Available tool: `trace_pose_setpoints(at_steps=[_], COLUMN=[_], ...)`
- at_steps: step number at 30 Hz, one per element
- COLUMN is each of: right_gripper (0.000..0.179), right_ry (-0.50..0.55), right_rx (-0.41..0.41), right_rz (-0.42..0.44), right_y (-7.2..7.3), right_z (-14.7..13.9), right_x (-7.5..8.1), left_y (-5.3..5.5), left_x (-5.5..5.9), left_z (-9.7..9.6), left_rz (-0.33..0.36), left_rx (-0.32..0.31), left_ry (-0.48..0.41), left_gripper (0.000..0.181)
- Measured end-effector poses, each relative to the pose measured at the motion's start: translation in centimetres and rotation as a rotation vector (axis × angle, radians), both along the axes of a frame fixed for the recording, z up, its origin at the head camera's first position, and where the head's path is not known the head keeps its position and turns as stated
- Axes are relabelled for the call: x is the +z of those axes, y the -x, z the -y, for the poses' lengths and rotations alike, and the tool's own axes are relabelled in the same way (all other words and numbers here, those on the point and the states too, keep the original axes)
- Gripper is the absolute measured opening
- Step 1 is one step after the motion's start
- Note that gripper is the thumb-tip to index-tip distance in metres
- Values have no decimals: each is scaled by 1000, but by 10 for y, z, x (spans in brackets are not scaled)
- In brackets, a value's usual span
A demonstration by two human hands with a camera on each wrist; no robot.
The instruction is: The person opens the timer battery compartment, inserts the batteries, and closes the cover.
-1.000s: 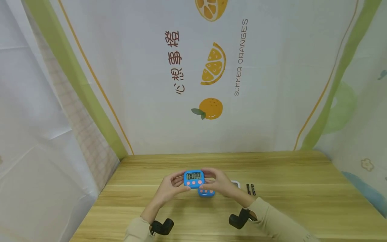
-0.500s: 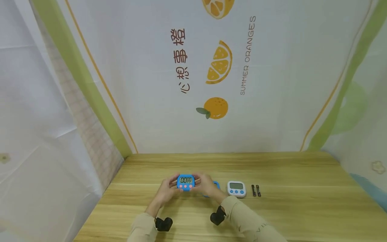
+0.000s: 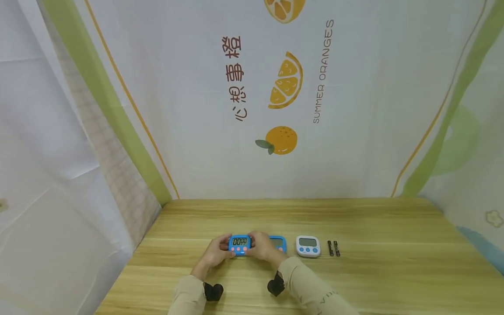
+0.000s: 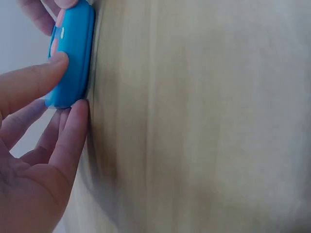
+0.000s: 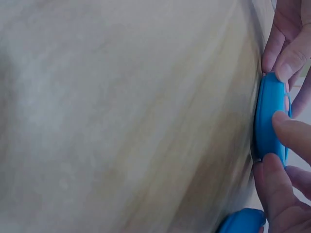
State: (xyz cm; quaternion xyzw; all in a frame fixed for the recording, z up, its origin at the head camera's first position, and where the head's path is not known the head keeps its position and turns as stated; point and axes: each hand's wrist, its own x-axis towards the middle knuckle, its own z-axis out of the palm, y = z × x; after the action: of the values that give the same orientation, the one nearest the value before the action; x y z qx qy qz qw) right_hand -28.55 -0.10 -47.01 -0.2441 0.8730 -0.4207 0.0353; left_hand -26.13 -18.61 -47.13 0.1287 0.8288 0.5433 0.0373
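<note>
A blue digital timer (image 3: pixel 240 245) with pink buttons and 00:00 on its display lies at or just above the tabletop. My left hand (image 3: pixel 215 252) grips its left side, thumb on the front edge, as the left wrist view shows on the blue case (image 4: pixel 75 58). On the opposite side my right hand (image 3: pixel 263 247) pinches the case (image 5: pixel 270 116) between thumb and fingers. Just right of that hand lies a second blue timer (image 3: pixel 280 243), partly hidden behind the hand.
Farther right on the wooden table (image 3: pixel 378 262) lies a white timer (image 3: pixel 308 246) with blue buttons. Beside it are two small dark batteries (image 3: pixel 333 248). A printed cloth (image 3: pixel 252 175) hangs behind the table's back edge.
Both hands have brought the blue timer down and to the left, to the tabletop. The white timer and the second blue one, earlier largely covered by the right hand and arm, show more.
</note>
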Motion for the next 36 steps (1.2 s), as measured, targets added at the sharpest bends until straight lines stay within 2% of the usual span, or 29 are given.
trace_pose_setpoints(at_steps=[3,4,7,10,15,20,24,27,30,33,36], right_gripper=[45,44,40,42,42,39,45,48,48,49,51], right_ry=[0,2,-7,15,76,93,55,34,44,55,58], right_rx=[-10,-9,0,18,48,100,113,109,117,122,109], right_rz=[-2,0,10,34,-2,-30,11,45,56,52,58], right_y=[-2,-3,-5,-6,-1,9,15,14,12,8,4], right_z=[0,0,-1,-5,-24,-56,-83,-100,-111,-115,-115], right_x=[0,1,3,6,12,20,24,24,20,16,13], left_y=[0,-3,-5,-5,-5,-5,-2,-1,0,-1,-3], left_x=[-1,4,5,5,6,12,19,21,20,15,9], left_z=[-2,-5,-7,-8,-10,-18,-31,-43,-57,-71,-83], left_rz=[19,52,82,87,75,12,-74,-120,-137,-112,-59], left_rx=[36,70,91,78,52,127,181,153,75,0,-30], left_ry=[8,22,34,47,63,89,70,38,2,-15,-3], left_gripper=[58,58,59,61,68,75,72,66,61,57,57])
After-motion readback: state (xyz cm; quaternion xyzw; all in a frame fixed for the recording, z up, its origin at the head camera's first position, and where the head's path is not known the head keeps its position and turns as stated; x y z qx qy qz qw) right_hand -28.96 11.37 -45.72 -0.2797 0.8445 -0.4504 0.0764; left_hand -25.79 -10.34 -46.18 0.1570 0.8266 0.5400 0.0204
